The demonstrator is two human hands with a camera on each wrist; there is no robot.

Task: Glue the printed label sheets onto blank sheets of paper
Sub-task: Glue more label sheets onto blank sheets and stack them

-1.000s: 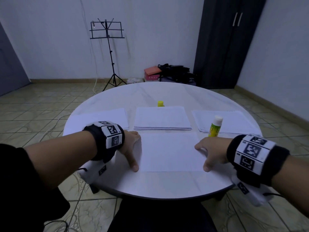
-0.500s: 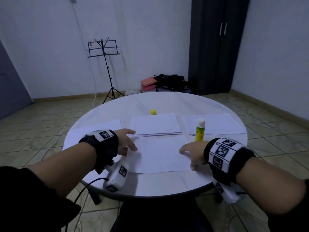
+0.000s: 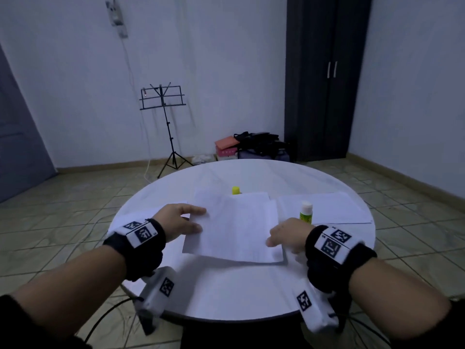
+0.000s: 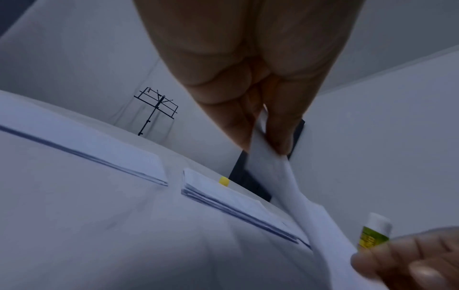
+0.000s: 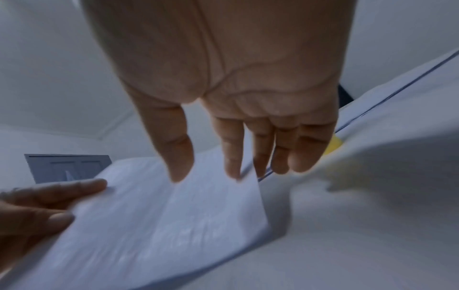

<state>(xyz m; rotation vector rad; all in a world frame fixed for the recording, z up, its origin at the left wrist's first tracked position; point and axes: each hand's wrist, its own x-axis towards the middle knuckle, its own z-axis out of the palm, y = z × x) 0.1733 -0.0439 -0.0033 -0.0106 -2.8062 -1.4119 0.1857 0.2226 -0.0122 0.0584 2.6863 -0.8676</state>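
Sheet lifted off table, L hand fingers pinching edge, R hand fingers straight on it, glue stick nr.

Matt paper over a smooth, faintly glossy tabletop

The thin white paper sheet looks matt and limp, bending where it is lifted; the round white table is smooth with a soft sheen. The green-and-yellow glue stick has a smooth white plastic cap. The black wristbands look like matt cloth, the beige floor tiles slightly glossy.
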